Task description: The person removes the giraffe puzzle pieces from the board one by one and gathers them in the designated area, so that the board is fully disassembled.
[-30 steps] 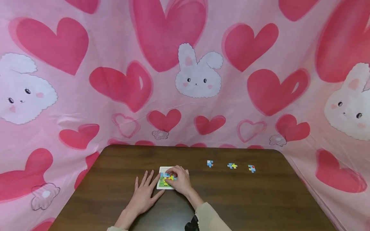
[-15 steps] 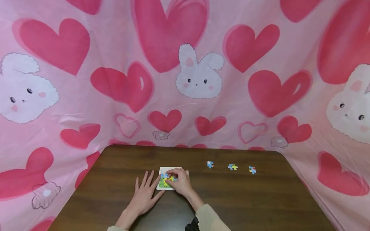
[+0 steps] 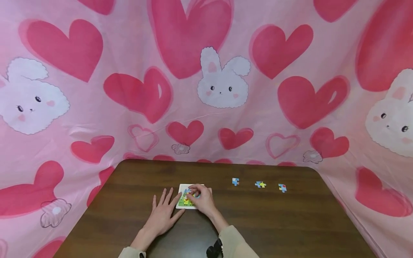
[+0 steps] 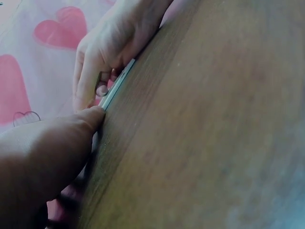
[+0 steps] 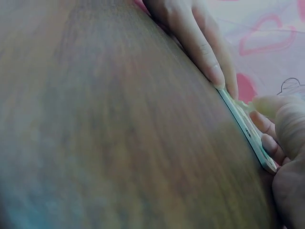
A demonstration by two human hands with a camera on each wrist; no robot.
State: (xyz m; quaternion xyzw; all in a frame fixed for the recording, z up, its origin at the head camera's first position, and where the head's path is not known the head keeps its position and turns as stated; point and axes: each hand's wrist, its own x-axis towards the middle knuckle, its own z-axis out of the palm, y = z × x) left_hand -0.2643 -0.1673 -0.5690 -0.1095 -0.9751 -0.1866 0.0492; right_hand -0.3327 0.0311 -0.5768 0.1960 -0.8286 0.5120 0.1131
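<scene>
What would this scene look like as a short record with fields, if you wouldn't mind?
Surface: dark wooden table
Left hand: fingers spread, touching the puzzle board
Right hand: pinching a puzzle piece over the board
Board state: white-rimmed, lying flat, partly hidden by the right hand
Loose pieces: three, set apart in a row, right of the board
Backdrop: pink, with hearts and rabbits

Near-right table (image 3: 290, 225) passable, right grip (image 3: 204, 201) over puzzle (image 3: 185, 202)

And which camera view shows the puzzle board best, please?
The head view: it shows the puzzle board from above, with its colours visible, though the right hand covers part. Both wrist views show mainly its thin edge, almost side-on.
</scene>
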